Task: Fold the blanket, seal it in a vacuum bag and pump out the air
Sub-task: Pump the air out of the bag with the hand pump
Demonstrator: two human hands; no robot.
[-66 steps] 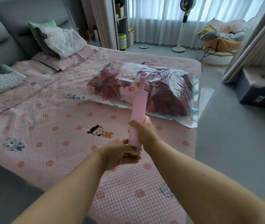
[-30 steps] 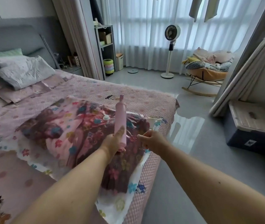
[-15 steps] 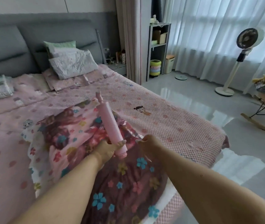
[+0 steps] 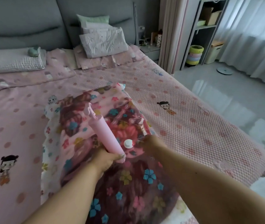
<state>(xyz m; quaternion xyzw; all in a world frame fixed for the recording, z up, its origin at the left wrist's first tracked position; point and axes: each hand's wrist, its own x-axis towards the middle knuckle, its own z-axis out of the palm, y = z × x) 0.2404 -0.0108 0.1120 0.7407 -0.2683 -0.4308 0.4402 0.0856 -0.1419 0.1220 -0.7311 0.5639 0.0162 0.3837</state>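
The bag (image 4: 112, 159) lies on the bed (image 4: 185, 110), near its foot-side edge, with the folded blanket (image 4: 125, 183) sealed inside and a white valve (image 4: 128, 143) showing on top. From here the bundle looks soft and puffy, light for its bulk, and its plastic skin looks slick and crinkly (a pinch of film would likely slide or stretch). I would say the place to steady it is flat on the film beside the valve, pressing down into the blanket, not tugging at the plastic. The valve is the one stiff spot, and it looks small enough to tip if pushed off-centre.

The pump (image 4: 106, 135) is a pink rigid tube, light by the look of it, and smooth, so it wants a full wrap of the fingers low on the barrel.

That is how the left hand (image 4: 107, 160) has it: fingers curled round the bottom end, the tube slanting up and away, its base just beside the valve and not yet on it. The right hand (image 4: 148, 143) reaches in from the other side, fingers bent down onto the bag right next to the valve; whether it pinches the film or only presses, I cannot tell. Both forearms stretch forward, almost meeting at the valve.
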